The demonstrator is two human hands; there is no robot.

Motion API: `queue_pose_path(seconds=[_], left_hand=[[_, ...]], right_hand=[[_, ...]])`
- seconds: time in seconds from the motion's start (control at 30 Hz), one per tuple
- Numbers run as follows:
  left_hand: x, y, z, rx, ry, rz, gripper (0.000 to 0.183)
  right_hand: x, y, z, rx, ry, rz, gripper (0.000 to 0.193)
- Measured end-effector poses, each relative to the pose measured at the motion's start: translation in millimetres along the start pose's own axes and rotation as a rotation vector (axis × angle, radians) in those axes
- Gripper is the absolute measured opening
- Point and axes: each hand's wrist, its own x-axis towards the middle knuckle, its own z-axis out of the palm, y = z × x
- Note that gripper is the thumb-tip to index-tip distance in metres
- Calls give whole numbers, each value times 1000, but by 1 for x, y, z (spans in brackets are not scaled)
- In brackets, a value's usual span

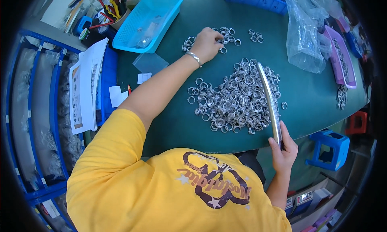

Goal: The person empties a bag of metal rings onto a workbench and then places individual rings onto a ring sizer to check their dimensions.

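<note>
My left hand (pixel 205 46), wearing a bangle, reaches to the far side of the table with its fingers curled down among a small group of silver rings (pixel 229 36). What its fingertips pinch is hidden. Closer to me lies a big heap of silver rings (pixel 238 99). In my right hand (pixel 284 151), at the heap's right edge, is a long tapered silver ring mandrel (pixel 269 97), gripped at its near end. The mandrel slants up and away over the right side of the heap. One loose ring (pixel 284 105) lies to the right of the mandrel.
A light-blue basket (pixel 171 18) stands far left, beside a tool holder (pixel 117 18). Clear plastic bags (pixel 304 42) and a purple tray (pixel 350 77) occupy the right, near a few rings (pixel 256 36). Papers (pixel 84 87) stand at left; a blue stool (pixel 336 149) is right of the table.
</note>
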Motion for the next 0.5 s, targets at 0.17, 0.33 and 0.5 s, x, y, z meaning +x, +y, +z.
queue_pose_path(seconds=[0.17,0.33,0.5], left_hand=[[9,-1,0,94,18,76,23],[-9,0,-5,111,-226,200,13],[-32,26,-40,-4,-190,77,11]], right_hand=[[-8,5,-2,2,-4,48,50],[-3,3,0,25,-33,66,51],[-4,2,1,3,-57,11,51]])
